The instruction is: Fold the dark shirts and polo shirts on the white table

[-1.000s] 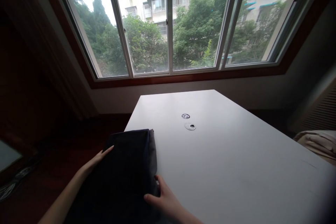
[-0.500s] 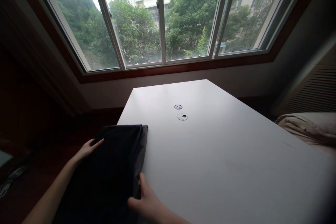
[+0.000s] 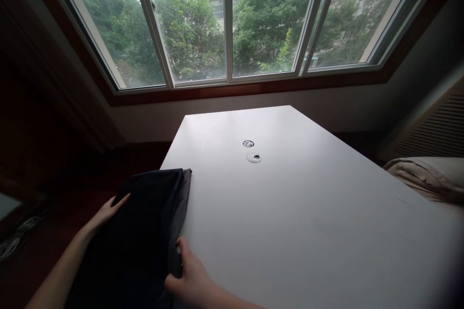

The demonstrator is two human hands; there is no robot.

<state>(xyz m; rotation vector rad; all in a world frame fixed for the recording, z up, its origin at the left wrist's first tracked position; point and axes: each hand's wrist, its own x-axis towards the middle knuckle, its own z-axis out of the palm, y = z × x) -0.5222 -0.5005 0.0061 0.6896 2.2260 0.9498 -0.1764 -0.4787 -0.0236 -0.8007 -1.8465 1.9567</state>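
Reporting from the head cam, using clock positions from frame center. A dark folded cloth sits at 7 o'clock, lying across the left edge of a white table and running out of the bottom of the frame. Its near-black top layer is bordered on the right by a gray layer, which lies on the tabletop. Left hand is at 8 o'clock on the cloth's left side, open and not clenched, with the fingers extended and pressed against the fabric. Right hand is at 6 o'clock on the cloth's right edge, with the thumb raised and the fingers curled against the fabric. Can't tell if it's actually pinching the cloth. Both hands touch the cloth and are well apart from each other. Two round cable grommets sit near the far end of the table, around 12 o'clock from the cloth's top edge at about 1. A wide window fills the top of the frame, with trees and an apartment building outside. Beige bedding sits at 3 o'clock, just beside the table's right side.
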